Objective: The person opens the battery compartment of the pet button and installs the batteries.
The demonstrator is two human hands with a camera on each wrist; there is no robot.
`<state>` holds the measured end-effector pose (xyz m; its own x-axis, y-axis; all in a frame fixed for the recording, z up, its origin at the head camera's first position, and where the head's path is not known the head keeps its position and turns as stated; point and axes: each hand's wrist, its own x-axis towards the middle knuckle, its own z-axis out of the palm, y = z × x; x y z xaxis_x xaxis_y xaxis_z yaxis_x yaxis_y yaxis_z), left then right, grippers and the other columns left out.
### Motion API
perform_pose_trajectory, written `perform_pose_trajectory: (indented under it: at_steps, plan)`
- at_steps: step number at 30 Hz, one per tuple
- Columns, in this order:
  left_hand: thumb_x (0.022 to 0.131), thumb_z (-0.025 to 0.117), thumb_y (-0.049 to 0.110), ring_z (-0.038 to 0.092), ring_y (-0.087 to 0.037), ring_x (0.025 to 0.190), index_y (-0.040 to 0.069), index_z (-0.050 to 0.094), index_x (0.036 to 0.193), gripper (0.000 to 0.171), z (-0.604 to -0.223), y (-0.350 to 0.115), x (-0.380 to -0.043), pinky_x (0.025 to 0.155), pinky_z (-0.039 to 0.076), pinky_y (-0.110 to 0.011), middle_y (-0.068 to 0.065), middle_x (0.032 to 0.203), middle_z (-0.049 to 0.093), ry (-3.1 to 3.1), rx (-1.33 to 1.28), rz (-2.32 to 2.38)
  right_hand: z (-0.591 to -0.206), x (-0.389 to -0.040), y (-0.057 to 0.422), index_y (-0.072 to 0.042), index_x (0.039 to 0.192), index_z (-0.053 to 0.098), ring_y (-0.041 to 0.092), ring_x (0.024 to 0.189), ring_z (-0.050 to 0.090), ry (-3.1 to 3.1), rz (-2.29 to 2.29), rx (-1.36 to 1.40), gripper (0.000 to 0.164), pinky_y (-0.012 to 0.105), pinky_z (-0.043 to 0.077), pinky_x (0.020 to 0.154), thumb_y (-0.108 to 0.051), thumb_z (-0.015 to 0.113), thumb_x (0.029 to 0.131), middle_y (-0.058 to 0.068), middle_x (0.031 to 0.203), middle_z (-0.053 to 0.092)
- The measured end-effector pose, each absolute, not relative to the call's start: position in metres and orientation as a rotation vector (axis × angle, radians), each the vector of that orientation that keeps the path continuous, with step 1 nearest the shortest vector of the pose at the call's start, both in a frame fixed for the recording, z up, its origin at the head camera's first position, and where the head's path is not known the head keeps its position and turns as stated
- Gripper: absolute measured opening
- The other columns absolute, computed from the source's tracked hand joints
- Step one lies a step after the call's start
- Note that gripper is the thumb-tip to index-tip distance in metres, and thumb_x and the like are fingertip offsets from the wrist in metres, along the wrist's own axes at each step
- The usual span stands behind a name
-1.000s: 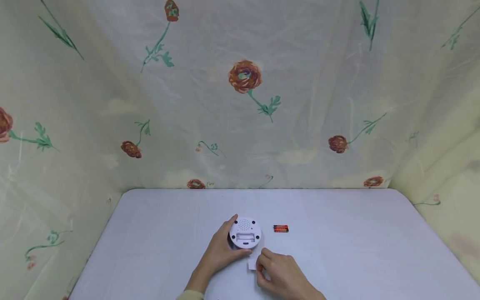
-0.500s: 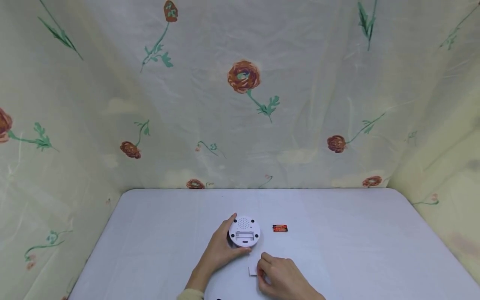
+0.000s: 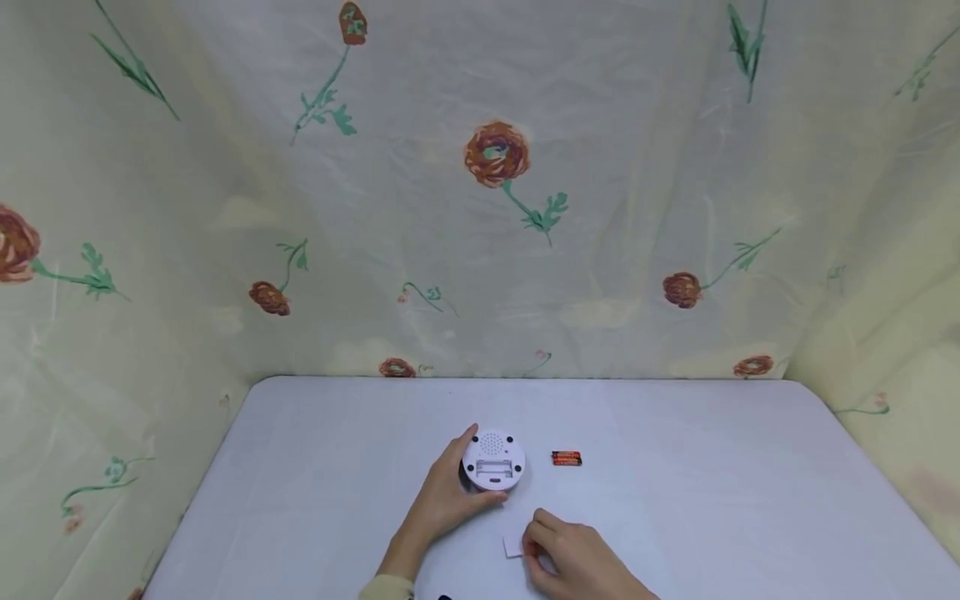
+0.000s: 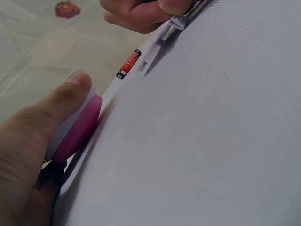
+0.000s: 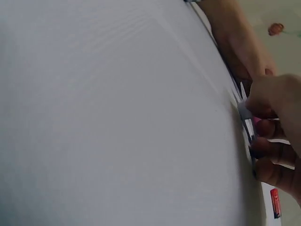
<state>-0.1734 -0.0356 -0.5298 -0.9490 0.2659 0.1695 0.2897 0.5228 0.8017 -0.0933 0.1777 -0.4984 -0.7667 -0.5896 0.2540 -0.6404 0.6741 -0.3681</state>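
A round white device (image 3: 491, 442) lies with its underside up, showing speaker holes, small black feet and a battery compartment with no batteries in it. My left hand (image 3: 444, 493) grips it from the left, thumb on the near edge and fingers round the far side. From the left wrist, its pink side (image 4: 80, 129) shows below the white face. Closer to me, my right hand (image 3: 568, 552) pinches a small flat white cover (image 3: 512, 547) between thumb and fingers, just off the tabletop. Fingers hide part of that cover in the right wrist view.
Two red-and-black batteries (image 3: 566, 458) lie side by side to the right of the device. A white cloth covers the table (image 3: 337, 450). Flowered curtain (image 3: 592, 317) hangs behind and at both sides. A small black thing (image 3: 445, 597) shows at the bottom edge.
The right hand has drawn the white cover slightly toward me, farther from the device. The left hand keeps its grip. The whole head view has shifted a little.
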Motion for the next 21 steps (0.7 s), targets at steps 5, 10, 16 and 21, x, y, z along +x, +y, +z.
perform_pose_trajectory:
  at_steps: [5, 10, 16, 21]
  plan:
    - [0.063, 0.081, 0.053, 0.042, -0.028, 0.134, 0.022, 0.026, 0.15, 0.107, -0.53, -0.034, -0.174, 0.109, 0.036, -0.048, -0.01, 0.145, 0.044, -2.731, -0.463, -1.448, -0.504, -0.096, 0.185, -0.029, 0.084, 0.054, -0.008, 0.061, 0.04, -2.824, 0.932, 0.942, 0.015, 0.009, 0.037, 0.053, -0.018, 0.064, 0.087, -0.02, 0.077, 0.046]
    - [0.064, 0.081, 0.054, 0.039, -0.028, 0.137, 0.024, 0.024, 0.15, 0.108, -0.531, -0.032, -0.174, 0.11, 0.034, -0.048, -0.009, 0.148, 0.04, -2.749, -0.455, -1.444, -0.507, -0.107, 0.195, -0.03, 0.086, 0.054, -0.004, 0.062, 0.045, -2.821, 1.132, 0.701, 0.019, 0.014, 0.041, 0.053, -0.015, 0.065, 0.087, -0.018, 0.071, 0.048]
    - [0.063, 0.081, 0.054, 0.037, -0.027, 0.138, 0.027, 0.022, 0.151, 0.109, -0.529, -0.033, -0.174, 0.111, 0.033, -0.048, -0.006, 0.15, 0.038, -2.761, -0.433, -1.451, -0.513, -0.133, 0.21, -0.024, 0.087, 0.057, 0.0, 0.063, 0.046, -2.657, 1.098, 0.436, 0.023, 0.016, 0.041, 0.054, -0.005, 0.069, 0.082, -0.015, 0.073, 0.049]
    - [0.063, 0.081, 0.054, 0.036, -0.027, 0.138, 0.028, 0.021, 0.151, 0.109, -0.53, -0.034, -0.174, 0.111, 0.033, -0.048, -0.005, 0.15, 0.037, -2.774, -0.43, -1.445, -0.519, -0.155, 0.227, -0.017, 0.093, 0.061, 0.005, 0.069, 0.047, -2.573, 1.053, 0.335, 0.02, 0.018, 0.042, 0.058, -0.006, 0.072, 0.08, -0.008, 0.083, 0.053]
